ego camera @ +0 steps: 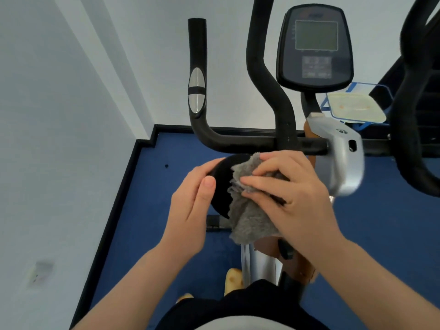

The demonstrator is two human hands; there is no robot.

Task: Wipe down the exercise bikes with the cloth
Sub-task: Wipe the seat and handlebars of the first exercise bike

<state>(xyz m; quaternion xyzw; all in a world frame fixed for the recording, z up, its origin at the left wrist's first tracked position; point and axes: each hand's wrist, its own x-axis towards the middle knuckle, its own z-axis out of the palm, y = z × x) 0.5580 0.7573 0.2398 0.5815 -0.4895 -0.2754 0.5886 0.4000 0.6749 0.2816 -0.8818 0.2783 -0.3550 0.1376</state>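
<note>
I stand over an exercise bike with black handlebars (238,142) and a dark console (314,44). Just below the bar is a black round pad (220,194). My left hand (188,203) grips its left edge, thumb lying on top. My right hand (292,194) holds a grey fluffy cloth (252,217) against the pad's right side, fingers spread over the bunched fabric. The cloth's lower end hangs loose under my palm. My right thumb is hidden.
A silver housing (345,160) sits just right of my hands. Behind it lies a blue-framed tray with a pale pad (354,104). The black frame of another machine (414,120) fills the right edge. A white wall (71,115) runs along the left, above the blue floor (152,186).
</note>
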